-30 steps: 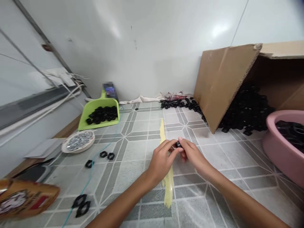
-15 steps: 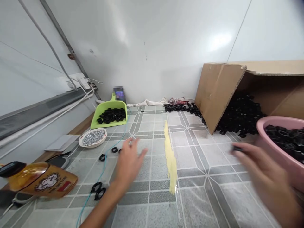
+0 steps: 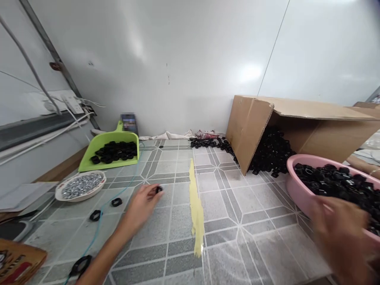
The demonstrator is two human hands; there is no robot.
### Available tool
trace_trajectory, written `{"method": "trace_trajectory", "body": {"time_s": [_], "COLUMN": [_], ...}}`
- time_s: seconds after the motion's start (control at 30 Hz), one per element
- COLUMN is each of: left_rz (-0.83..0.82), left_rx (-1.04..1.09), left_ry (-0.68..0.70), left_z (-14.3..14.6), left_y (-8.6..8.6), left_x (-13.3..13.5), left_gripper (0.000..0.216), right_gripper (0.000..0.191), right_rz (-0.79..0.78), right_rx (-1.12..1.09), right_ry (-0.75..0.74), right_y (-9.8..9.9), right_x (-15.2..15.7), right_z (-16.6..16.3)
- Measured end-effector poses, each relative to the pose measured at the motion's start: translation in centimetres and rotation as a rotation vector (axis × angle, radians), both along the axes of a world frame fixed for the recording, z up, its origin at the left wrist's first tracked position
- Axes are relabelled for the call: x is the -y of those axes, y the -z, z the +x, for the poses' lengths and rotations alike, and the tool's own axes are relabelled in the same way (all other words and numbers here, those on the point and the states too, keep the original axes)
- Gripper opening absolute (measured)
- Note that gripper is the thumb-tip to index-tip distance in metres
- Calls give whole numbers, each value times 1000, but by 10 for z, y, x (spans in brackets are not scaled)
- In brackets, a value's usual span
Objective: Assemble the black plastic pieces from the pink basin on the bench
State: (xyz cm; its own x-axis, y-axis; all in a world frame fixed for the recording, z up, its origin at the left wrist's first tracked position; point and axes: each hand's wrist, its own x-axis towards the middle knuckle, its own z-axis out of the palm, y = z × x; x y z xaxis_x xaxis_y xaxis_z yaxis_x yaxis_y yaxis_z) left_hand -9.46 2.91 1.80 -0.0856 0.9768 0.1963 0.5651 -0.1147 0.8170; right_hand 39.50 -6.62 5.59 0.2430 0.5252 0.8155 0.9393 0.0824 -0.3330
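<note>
My left hand [image 3: 141, 206] reaches out over the tiled surface, its fingertips pinched on a small black ring-shaped part [image 3: 159, 189]. Two more black parts [image 3: 116, 202] lie loose just left of it. My right hand [image 3: 341, 241] is blurred by motion at the near rim of the pink basin [image 3: 293, 186], which is heaped with black parts [image 3: 338, 183]. Its fingers cannot be made out.
A tipped cardboard box [image 3: 299, 122] spills black parts at the back right. At the back left lies a green dustpan [image 3: 109, 152] of black parts, with a white dish of metal pieces [image 3: 80, 185] in front of it. A yellow strip [image 3: 196, 209] runs down the middle.
The hands, together on a black part a second ago, have separated. My left hand went left to a loose part; my right hand swung right to the pink basin.
</note>
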Motion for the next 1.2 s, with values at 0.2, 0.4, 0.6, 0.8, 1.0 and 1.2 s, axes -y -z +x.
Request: {"method": "trace_trajectory", "body": {"time_s": [0.2, 0.4, 0.6, 0.8, 1.0, 1.2], "left_rz": [-96, 6, 19, -18, -75, -57], "left_rx": [508, 468, 436, 382, 330, 359], "left_ry": [215, 144, 151, 191, 164, 220], "left_z": [111, 141, 135, 134, 133, 137], "left_y": [6, 29, 37, 36, 30, 25], "left_x": [-68, -86, -84, -83, -80, -75], "left_gripper": [50, 37, 36, 35, 48, 34], "right_gripper": [23, 21, 32, 32, 23, 8], "right_rz": [-498, -468, -446, -446, -388, -450], "right_rx": [-288, -306, -273, -263, -258, -173], "right_ry": [-560, -413, -276, -281, -422, -704], "right_y": [42, 43, 38, 41, 48, 60], "right_x": [-79, -232, -309, -342, -309, -158], "right_z": [-130, -156, -150, -148, -169, -177]}}
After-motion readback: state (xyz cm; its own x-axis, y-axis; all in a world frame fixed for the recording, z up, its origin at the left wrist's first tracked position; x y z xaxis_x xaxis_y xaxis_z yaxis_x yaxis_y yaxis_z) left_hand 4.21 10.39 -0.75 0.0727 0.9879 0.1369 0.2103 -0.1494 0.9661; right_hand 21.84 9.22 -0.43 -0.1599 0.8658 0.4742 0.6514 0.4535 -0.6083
